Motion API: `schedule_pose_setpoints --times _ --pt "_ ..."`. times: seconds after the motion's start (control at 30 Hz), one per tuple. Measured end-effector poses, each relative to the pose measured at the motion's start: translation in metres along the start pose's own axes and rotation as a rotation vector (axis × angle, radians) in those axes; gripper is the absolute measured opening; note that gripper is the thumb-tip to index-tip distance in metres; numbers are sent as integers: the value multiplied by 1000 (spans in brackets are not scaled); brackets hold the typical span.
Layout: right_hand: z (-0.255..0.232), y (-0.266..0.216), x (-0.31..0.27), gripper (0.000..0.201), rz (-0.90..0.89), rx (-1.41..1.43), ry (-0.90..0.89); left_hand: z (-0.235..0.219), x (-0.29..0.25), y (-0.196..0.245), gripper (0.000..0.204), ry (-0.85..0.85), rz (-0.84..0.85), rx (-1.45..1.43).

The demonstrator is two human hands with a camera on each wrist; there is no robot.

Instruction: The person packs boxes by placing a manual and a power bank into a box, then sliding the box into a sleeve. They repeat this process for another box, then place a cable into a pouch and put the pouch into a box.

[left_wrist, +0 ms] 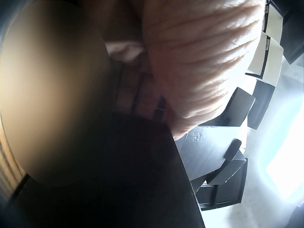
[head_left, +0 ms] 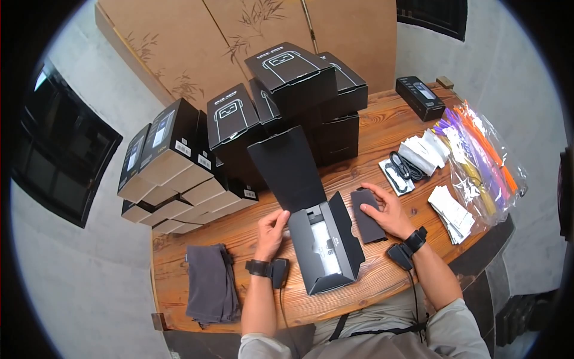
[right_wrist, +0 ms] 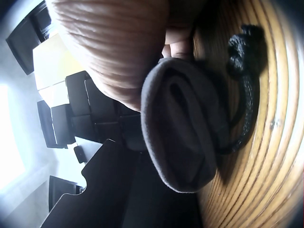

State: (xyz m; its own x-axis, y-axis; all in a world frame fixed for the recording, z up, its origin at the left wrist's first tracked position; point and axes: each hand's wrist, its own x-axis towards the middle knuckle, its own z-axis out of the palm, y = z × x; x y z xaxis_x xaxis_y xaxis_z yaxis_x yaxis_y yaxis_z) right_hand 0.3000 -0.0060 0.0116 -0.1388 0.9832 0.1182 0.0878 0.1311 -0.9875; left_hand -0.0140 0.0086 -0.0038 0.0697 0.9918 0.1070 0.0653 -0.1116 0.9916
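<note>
Partly, the raised lid (head_left: 287, 167) hides stacked boxes (head_left: 308, 90).

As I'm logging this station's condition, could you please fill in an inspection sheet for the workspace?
Surface: wooden table.
Job's things: open box, between the hands; grey pouch, right of it.
Clutter: stacked boxes, lone box, grey cloth pile, white packets, paper slips, plastic bag of coloured strips.
Hands: left hand holds the box's edge; right hand holds the pouch.
Cables: coiled cable among the packets; a lead from each wrist camera.
Surroundings: tan screen, grey walls, dark windows.
</note>
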Motion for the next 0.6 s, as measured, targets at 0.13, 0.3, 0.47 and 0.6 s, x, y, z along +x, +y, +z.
schedule_pose_setpoints --times 0.13,0.3,0.47,0.6 --pt "0 2 0 52 10 16 -3 -2 1 -2 25 -18 -8 2" --pt "-1 1 0 52 16 25 -19 -2 0 -1 24 -29 -13 0" --pt "-1 2 0 52 16 21 -23 0 0 2 25 -21 2 -5" --pt "-1 3 0 52 16 14 -18 0 0 3 25 -24 4 -2"
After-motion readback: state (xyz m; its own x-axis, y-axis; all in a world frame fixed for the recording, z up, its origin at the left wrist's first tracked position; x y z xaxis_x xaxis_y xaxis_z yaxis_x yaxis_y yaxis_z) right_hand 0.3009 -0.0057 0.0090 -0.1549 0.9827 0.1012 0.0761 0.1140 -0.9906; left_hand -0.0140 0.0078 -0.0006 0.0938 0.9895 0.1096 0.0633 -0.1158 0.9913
